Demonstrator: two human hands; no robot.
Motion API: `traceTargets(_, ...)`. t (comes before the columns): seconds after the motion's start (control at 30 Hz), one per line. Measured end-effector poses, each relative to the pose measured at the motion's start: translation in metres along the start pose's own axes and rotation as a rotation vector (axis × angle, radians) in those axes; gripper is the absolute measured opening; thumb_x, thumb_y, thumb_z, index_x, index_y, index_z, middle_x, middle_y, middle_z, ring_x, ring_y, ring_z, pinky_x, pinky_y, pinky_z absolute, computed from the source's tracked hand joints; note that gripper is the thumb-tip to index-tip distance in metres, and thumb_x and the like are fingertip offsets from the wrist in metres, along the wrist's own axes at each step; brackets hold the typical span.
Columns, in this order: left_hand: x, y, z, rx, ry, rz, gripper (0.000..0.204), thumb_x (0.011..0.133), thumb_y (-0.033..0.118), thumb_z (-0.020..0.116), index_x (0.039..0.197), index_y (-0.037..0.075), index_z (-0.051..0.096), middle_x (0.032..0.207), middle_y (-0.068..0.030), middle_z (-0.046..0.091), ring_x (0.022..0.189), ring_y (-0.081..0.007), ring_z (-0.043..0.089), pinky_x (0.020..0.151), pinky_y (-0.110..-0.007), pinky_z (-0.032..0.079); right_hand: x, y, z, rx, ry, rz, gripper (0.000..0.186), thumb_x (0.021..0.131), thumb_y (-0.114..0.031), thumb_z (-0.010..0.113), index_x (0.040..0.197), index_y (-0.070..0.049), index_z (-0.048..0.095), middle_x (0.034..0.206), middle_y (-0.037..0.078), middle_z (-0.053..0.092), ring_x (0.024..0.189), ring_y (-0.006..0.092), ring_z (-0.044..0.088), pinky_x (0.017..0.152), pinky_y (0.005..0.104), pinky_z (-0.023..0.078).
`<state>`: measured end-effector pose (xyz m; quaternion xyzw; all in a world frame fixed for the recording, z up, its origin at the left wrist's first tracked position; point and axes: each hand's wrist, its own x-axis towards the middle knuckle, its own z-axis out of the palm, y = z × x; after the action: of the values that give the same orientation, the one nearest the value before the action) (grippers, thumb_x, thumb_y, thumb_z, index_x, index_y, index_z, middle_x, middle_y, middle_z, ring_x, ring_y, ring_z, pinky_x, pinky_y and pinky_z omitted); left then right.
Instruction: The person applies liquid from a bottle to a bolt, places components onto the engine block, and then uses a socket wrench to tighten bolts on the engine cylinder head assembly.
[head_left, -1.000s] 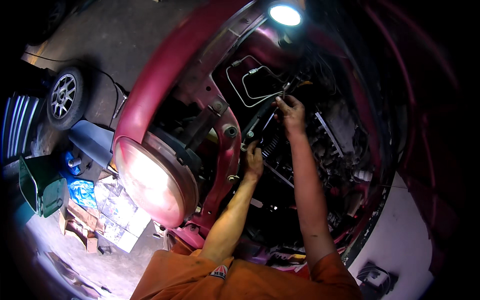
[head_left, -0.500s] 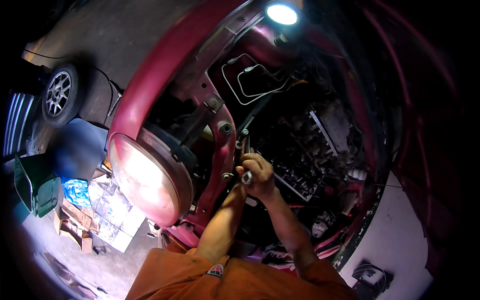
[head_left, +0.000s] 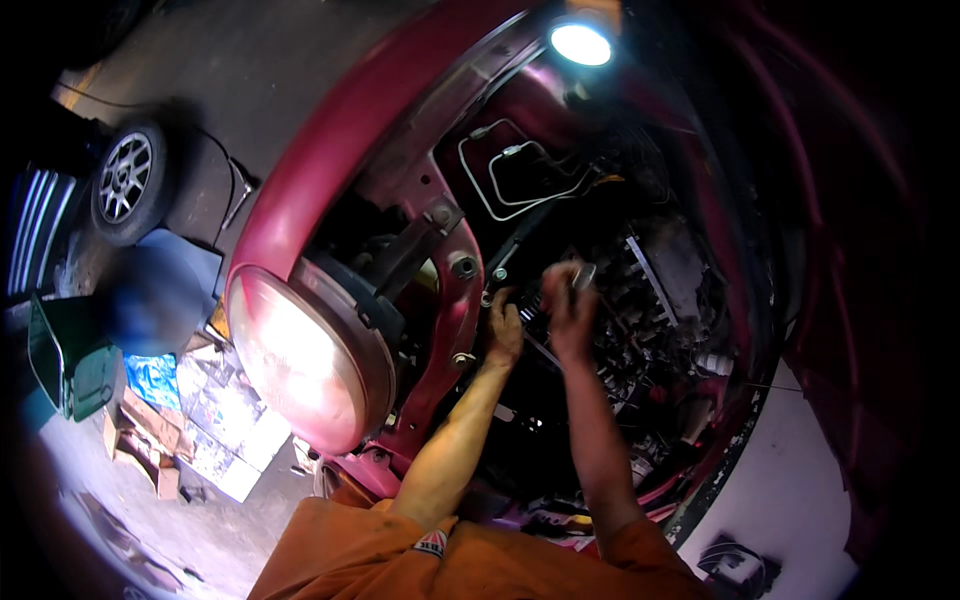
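My right hand (head_left: 571, 318) is raised over the engine bay, smeared by motion. A shiny metal tool with a rounded end (head_left: 587, 275), perhaps a wrench, shows at its fingers. My left hand (head_left: 505, 330) is to its left, beside the red inner body panel (head_left: 462, 310). Its fingers are bunched close to a bolt (head_left: 487, 299); what they hold, if anything, is hidden. Another bolt (head_left: 500, 273) sits just above, at the lower end of a dark bar. The dark engine (head_left: 640, 330) lies right of both hands.
A round headlight (head_left: 295, 360) and red fender (head_left: 310, 150) border the bay on the left. A bright lamp (head_left: 581, 45) shines from above. Bent metal pipes (head_left: 495, 190) run at the back. On the floor are a wheel (head_left: 130, 180), a green bin (head_left: 75, 370) and cardboard (head_left: 145, 435).
My right hand has lifted away to the right with the metal tool, leaving my left hand uncovered beside the bolt. The view has shifted slightly.
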<state>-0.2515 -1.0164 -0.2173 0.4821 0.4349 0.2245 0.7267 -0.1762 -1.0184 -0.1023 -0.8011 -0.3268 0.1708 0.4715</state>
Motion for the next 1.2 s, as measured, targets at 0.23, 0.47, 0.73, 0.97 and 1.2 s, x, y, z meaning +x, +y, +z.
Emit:
traceTargets(0.23, -0.01, -0.039, 0.008, -0.364, -0.057, 0.062, 0.052, 0.091, 0.037, 0.05, 0.129, 0.002, 0.046, 0.114, -0.0073, 0.054, 0.104, -0.0208, 0.054, 0.092, -0.03, 0.042, -0.042, -0.013, 0.028, -0.225, -0.097, -0.545, 0.017, 0.087, -0.018, 0.064, 0.085, -0.003, 0.055, 0.082, 0.014, 0.06, 0.068, 0.0306, 0.061, 0.06, 0.0361, 0.05)
traceTargets(0.47, -0.001, 0.018, 0.0, -0.018, 0.048, -0.067, 0.041, 0.085, 0.015, 0.04, 0.12, 0.001, 0.057, 0.122, -0.0185, 0.058, 0.118, -0.0298, 0.052, 0.103, -0.035, 0.036, 0.066, 0.011, -0.015, 0.31, 0.027, 0.358, 0.023, 0.093, -0.022, 0.057, 0.109, -0.004, 0.055, 0.088, 0.005, 0.063, 0.06, 0.0098, 0.057, 0.053, 0.0202, 0.044)
traceTargets(0.73, 0.004, 0.007, 0.0, 0.014, 0.043, -0.065, 0.042, 0.084, 0.015, 0.039, 0.116, -0.002, 0.06, 0.119, -0.0196, 0.061, 0.115, -0.0303, 0.055, 0.102, -0.034, 0.038, 0.076, 0.038, -0.015, 0.372, -0.026, 0.454, 0.031, 0.091, -0.02, 0.059, 0.117, -0.004, 0.054, 0.095, 0.009, 0.065, 0.061, 0.0121, 0.058, 0.054, 0.022, 0.045)
traceTargets(0.97, 0.002, 0.0, 0.003, -0.077, 0.001, -0.023, 0.041, 0.084, 0.013, 0.039, 0.117, -0.002, 0.059, 0.116, -0.0176, 0.062, 0.113, -0.0278, 0.056, 0.101, -0.033, 0.039, 0.085, 0.022, -0.018, 0.305, 0.049, 0.446, 0.017, 0.093, -0.022, 0.056, 0.1, -0.006, 0.055, 0.081, 0.004, 0.062, 0.057, 0.0099, 0.056, 0.048, 0.0188, 0.04)
traceTargets(1.2, -0.003, 0.015, -0.002, -0.127, 0.007, 0.003, 0.04, 0.086, 0.014, 0.035, 0.117, 0.0, 0.057, 0.117, -0.0202, 0.06, 0.113, -0.0324, 0.054, 0.1, -0.037, 0.039, -0.01, -0.008, 0.018, 0.103, 0.151, -0.159, 0.019, 0.091, -0.023, 0.063, 0.092, -0.007, 0.051, 0.076, 0.002, 0.057, 0.052, 0.0059, 0.047, 0.047, 0.0178, 0.035)
